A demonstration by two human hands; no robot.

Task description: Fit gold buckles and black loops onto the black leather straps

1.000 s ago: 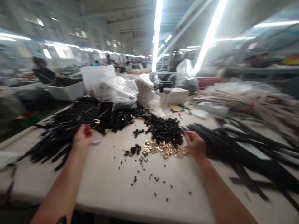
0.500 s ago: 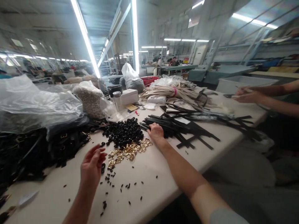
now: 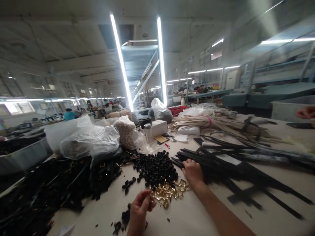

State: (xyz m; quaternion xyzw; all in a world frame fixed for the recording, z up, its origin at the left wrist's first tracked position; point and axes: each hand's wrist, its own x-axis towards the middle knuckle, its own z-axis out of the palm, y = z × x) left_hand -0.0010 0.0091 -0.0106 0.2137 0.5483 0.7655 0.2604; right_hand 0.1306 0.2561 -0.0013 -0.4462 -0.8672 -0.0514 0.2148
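Observation:
My left hand [image 3: 140, 209] is at the near edge of a heap of gold metal buckles [image 3: 163, 196]. Its thumb and fingers are pinched together, and whatever lies between them is too small to make out. Behind the buckles is a pile of small black loops [image 3: 156, 168]; a few loose ones are scattered to its left and beside my left wrist. My right hand [image 3: 193, 172] rests at the left end of a stack of flat black straps [image 3: 209, 162], its fingers curled over the strap ends.
Black strap pieces with buckles [image 3: 73, 183] cover the left side under clear plastic bags [image 3: 93, 136]. Toward the back are a white box [image 3: 159, 127], a clear jar [image 3: 147, 131], a red marker [image 3: 167, 145] and beige strap bundles [image 3: 192, 121]. Another person's hand [image 3: 306, 112] shows at far right.
The view has tilted up and swung left. My left hand has gone from left of the black loops to the buckles' near edge. My right hand stays at the strap ends.

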